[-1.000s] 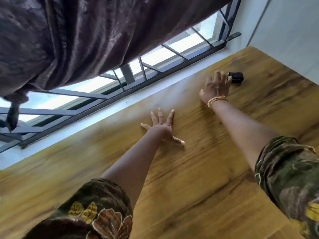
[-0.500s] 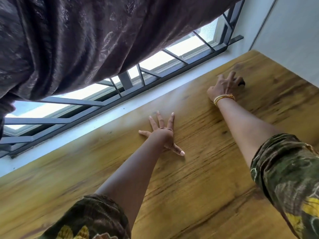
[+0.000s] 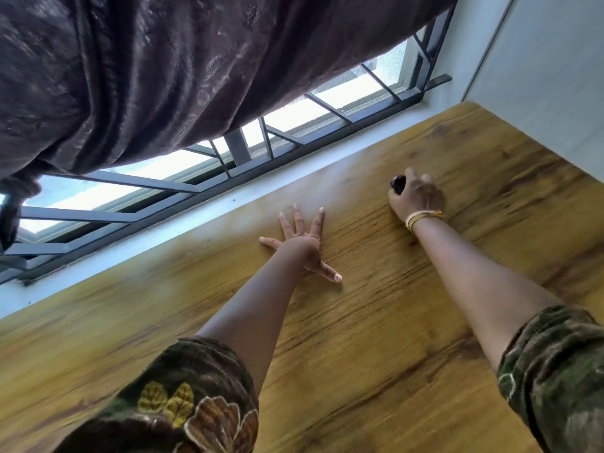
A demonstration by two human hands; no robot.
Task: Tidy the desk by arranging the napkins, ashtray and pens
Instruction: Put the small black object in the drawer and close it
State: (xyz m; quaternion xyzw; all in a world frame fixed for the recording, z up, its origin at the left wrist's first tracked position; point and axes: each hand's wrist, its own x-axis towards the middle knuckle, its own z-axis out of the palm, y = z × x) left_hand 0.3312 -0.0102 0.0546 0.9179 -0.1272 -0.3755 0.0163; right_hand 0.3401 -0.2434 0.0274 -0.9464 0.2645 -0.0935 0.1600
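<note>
- Two patterned, dark floral sleeves (image 3: 196, 397) sit nearest the camera, and a bare forearm runs out from each across the yellow-brown wood-grain desk (image 3: 376, 371).
- Beyond the left sleeve, the left hand (image 3: 302, 245) lies flat on the desk with its fingers spread wide and nothing under it; in my judgement it is only bracing.
- Further out and to that hand's right, the right hand (image 3: 416, 197), gold bangles at the wrist, is curled around a small, dark, glossy object (image 3: 397, 184).
- Only the object's end shows, poking out on the thumb side towards the window; it may be the ashtray, but its shape and long axis cannot be told.
- The right hand is therefore the one holding the task's thing, with the left hand well apart from it on the nearer left.
- No napkins or pens are in view.
- Past both hands come the pale window sill (image 3: 196, 223), the dark metal window grille (image 3: 228, 178) and a brown patterned curtain (image 3: 163, 67).
</note>
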